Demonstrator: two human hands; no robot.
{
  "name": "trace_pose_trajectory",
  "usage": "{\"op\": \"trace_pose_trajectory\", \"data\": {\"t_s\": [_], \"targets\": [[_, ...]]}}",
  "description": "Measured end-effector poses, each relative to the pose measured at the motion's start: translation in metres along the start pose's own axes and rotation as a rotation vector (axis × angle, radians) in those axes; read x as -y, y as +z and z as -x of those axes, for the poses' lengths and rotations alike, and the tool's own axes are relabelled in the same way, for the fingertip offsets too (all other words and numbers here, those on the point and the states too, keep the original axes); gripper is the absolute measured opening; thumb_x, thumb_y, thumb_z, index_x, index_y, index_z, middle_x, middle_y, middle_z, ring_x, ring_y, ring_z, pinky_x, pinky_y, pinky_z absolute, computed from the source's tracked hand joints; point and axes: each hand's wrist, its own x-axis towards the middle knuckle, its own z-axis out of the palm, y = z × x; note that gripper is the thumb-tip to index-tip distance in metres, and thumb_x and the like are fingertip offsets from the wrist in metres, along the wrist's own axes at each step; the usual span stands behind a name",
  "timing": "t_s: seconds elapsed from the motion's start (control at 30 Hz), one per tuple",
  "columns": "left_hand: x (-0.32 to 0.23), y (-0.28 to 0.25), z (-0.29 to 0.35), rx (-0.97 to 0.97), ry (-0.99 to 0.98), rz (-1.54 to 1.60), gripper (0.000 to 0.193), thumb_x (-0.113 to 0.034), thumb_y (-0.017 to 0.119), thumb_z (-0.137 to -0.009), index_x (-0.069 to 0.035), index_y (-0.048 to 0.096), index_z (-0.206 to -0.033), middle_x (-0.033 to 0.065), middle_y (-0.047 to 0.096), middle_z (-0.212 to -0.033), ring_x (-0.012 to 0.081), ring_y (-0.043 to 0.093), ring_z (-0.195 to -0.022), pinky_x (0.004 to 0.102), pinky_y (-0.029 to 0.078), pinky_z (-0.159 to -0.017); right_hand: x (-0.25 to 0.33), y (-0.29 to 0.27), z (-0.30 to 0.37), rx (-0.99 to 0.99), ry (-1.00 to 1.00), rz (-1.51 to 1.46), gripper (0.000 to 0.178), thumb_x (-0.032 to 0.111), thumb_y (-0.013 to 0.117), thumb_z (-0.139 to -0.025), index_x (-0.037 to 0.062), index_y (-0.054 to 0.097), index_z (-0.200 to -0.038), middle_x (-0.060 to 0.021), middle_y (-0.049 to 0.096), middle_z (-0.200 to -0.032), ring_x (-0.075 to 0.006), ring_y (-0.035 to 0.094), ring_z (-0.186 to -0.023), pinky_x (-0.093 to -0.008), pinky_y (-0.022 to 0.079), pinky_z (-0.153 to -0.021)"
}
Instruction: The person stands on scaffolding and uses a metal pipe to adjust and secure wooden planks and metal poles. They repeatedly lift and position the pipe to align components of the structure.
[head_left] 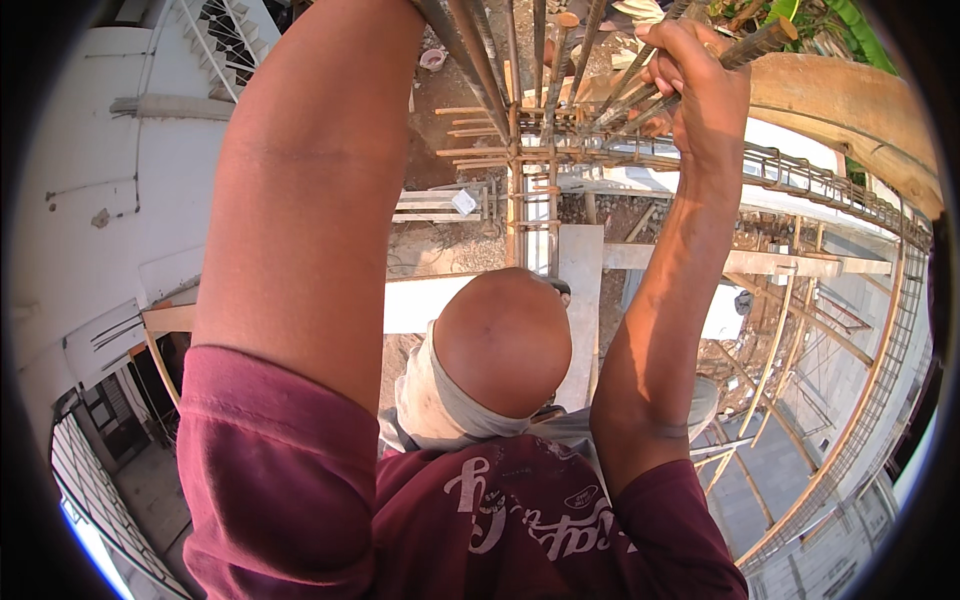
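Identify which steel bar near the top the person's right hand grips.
The ribbed bar leaning farthest right, its cut end poking out beyond the right hand; the other bars rise to its left.

Steel rods [561,50] leave narrow gaps left of the right hand [703,80]; a wooden board [845,108] to its right.

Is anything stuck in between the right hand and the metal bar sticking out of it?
No, nothing visible: the right hand is already closed around the metal bar. The other bars to its left aren't in between.
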Motion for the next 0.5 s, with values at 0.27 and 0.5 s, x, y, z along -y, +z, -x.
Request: {"op": "trace_pose_trajectory", "data": {"t_s": [0.27, 0.5], "targets": [[0.001, 0.004, 0.019, -0.036, 0.032, 0.016, 0.025, -0.025, 0.061, -0.095, -0.011, 0.059, -0.074, 0.0021, 0.049, -0.057, 0.0207, 0.049, -0.050, 0.0349, 0.042, -0.048, 0.001, 0.004, -0.002, -0.035, 0.031, -0.064, 0.028, 0.008, 0.077, -0.075, 0.0087, 0.054, -0.059, 0.0046, 0.041, -0.054, -0.0074, 0.039, -0.050, -0.0280, 0.039, -0.056], [0.004, 0.013, 0.027, -0.055, 0.044, 0.026, 0.025, -0.025, 0.061, -0.095, -0.011, 0.059, -0.075, 0.0024, 0.050, -0.057, 0.0211, 0.050, -0.051, 0.0352, 0.042, -0.048, 0.005, 0.007, -0.002, -0.047, 0.037, -0.058, 0.030, 0.007, 0.076, -0.075, 0.0095, 0.052, -0.059, 0.0053, 0.039, -0.054, -0.0067, 0.036, -0.050, -0.0274, 0.038, -0.056]]}}
